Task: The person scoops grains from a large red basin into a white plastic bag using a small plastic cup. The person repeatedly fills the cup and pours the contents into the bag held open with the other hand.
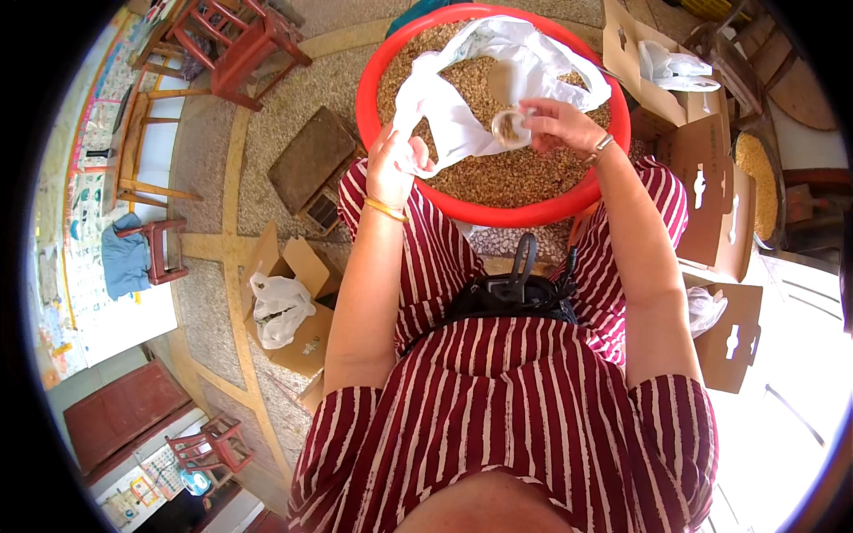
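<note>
A large red plastic tub [506, 216] full of brown, grain-like bits [513, 180] stands in front of my knees. Over it lies a white plastic bag [460, 126], whose near left edge my left hand [394, 163] holds. My right hand [560, 126] grips a small round clear cup [510, 129] with some of the bits in it, above the tub and beside the bag. A blurred pale round thing [506, 81] shows just beyond the cup; I cannot tell what it is.
An open cardboard box [296, 353] with a white bag and a brown wooden box [313, 156] stand at left. More cardboard boxes [706, 193] stand close on the right, near a round container of yellow grains [756, 180]. Red wooden stools [243, 56] are further left.
</note>
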Tool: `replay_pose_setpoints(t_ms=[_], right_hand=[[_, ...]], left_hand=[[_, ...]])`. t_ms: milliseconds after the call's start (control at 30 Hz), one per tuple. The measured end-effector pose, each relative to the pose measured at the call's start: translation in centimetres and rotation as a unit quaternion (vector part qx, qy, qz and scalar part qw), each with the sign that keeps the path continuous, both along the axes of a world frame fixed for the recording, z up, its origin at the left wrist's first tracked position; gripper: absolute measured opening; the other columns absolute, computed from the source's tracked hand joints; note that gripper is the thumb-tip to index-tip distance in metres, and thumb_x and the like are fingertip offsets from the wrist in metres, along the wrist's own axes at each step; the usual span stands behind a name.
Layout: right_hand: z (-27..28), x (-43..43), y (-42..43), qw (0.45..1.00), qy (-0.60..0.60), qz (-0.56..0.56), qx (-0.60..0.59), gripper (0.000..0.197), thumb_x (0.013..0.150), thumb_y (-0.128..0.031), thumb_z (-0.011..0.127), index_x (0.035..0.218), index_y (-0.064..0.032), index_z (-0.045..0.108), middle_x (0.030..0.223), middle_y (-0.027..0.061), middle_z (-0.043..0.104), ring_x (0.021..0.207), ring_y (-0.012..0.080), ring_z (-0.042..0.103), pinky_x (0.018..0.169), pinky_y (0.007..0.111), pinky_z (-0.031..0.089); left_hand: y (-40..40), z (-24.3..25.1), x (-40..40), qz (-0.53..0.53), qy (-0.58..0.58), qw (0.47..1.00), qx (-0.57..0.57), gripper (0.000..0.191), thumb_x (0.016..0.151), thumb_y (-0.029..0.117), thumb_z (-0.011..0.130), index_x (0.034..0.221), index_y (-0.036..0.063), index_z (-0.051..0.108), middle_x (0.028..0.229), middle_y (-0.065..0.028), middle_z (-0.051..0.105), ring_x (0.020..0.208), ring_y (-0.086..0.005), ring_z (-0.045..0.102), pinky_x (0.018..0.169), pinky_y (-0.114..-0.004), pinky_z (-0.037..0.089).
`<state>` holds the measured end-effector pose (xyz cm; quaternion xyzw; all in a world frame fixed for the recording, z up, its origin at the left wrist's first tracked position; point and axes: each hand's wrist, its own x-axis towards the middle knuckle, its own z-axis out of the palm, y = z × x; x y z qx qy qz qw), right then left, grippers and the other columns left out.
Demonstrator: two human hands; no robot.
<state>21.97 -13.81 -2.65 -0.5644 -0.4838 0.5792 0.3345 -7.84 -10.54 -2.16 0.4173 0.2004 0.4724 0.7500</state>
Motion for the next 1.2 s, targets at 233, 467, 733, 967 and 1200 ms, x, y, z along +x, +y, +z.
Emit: replay_pose_setpoints(t_ms=[233, 467, 733, 967, 1200], right_hand=[[-1.5, -2.0, 1.6, 0.885, -0.376, -0.113, 0.252, 0.063, 0.071, -0.024, 0.070, 0.127, -0.0108, 0.045, 0.112, 0.0150, 0.053, 0.088, 0.0265, 0.060, 0.077, 0.036, 0.050], [-2.4, -2.4, 1.9, 0.760, -0.505, -0.111, 0.394, 0.062, 0.069, -0.021, 0.071, 0.125, -0.0191, 0.045, 0.118, 0.0085, 0.049, 0.101, 0.0292, 0.053, 0.085, 0.040, 0.046], [-1.0, -2.5, 1.5, 0.842, -0.319, -0.201, 0.385, 0.059, 0.072, -0.010, 0.070, 0.126, -0.0068, 0.046, 0.111, 0.0091, 0.052, 0.094, 0.0204, 0.058, 0.080, 0.032, 0.049], [0.4, -3.1, -1.0, 0.993, -0.095, 0.075, 0.013, 0.045, 0.076, -0.032, 0.065, 0.115, -0.0109, 0.057, 0.091, 0.0047, 0.062, 0.080, 0.0127, 0.059, 0.076, 0.029, 0.050], [-6.3, -3.7, -1.2, 0.864, -0.471, 0.118, 0.130, 0.044, 0.074, -0.032, 0.063, 0.111, -0.0115, 0.055, 0.106, 0.0167, 0.056, 0.095, 0.0326, 0.057, 0.083, 0.040, 0.047]], left_hand=[[0.0, -0.1, 0.0, 0.000, 0.001, 1.000, -0.005, 0.034, 0.087, 0.035, 0.049, 0.105, 0.0073, 0.057, 0.140, -0.0231, 0.032, 0.062, -0.0147, 0.049, 0.057, -0.030, 0.048], [-0.2, 0.2, 0.4, -0.002, 0.009, 1.000, 0.002, 0.044, 0.088, 0.035, 0.048, 0.116, 0.0018, 0.051, 0.139, -0.0229, 0.033, 0.060, -0.0134, 0.049, 0.056, -0.029, 0.047], [-0.2, 0.1, 0.1, 0.009, 0.014, 1.000, 0.001, 0.047, 0.088, 0.033, 0.047, 0.122, 0.0007, 0.047, 0.140, -0.0207, 0.032, 0.061, -0.0126, 0.049, 0.057, -0.029, 0.047], [-0.3, 0.0, -0.2, 0.047, 0.016, 0.998, 0.034, 0.061, 0.087, 0.033, 0.047, 0.137, 0.0020, 0.031, 0.144, -0.0175, 0.026, 0.067, -0.0129, 0.051, 0.061, -0.028, 0.049], [-0.1, 0.2, 0.3, 0.035, 0.000, 0.999, 0.033, 0.066, 0.086, 0.034, 0.052, 0.135, -0.0027, 0.029, 0.140, -0.0111, 0.035, 0.072, -0.0164, 0.057, 0.057, -0.029, 0.051]])
